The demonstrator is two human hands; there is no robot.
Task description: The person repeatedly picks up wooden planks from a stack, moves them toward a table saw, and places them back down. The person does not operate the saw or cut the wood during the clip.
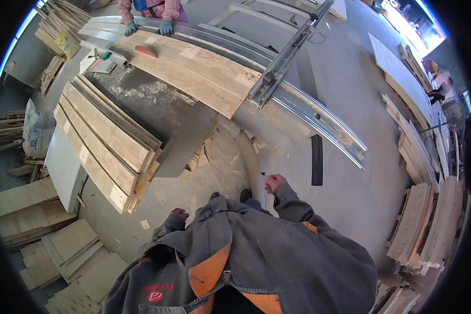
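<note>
My left hand (180, 213) hangs beside the jacket, fingers curled in, with nothing showing in it. On the other side my right hand (275, 182) is raised a little, its fingers closed together; a small dark thing shows at their tips, too small to name. That hand is close to a ribbed grey hose (250, 154) running down from the saw table (180, 137). Ahead lie plywood boards (193, 65) on the saw, parted along a cut where a reddish saw blade (146, 51) sticks up. Both of my hands are apart from the boards.
Across the saw a co-worker's gloved hands (166, 27) press on the boards. Stacked plywood strips (107, 137) stand at the left, near a rip fence (110, 57). A metal crosscut fence (288, 55) and rail (322, 120) extend right. A black strip (317, 159) lies on the floor.
</note>
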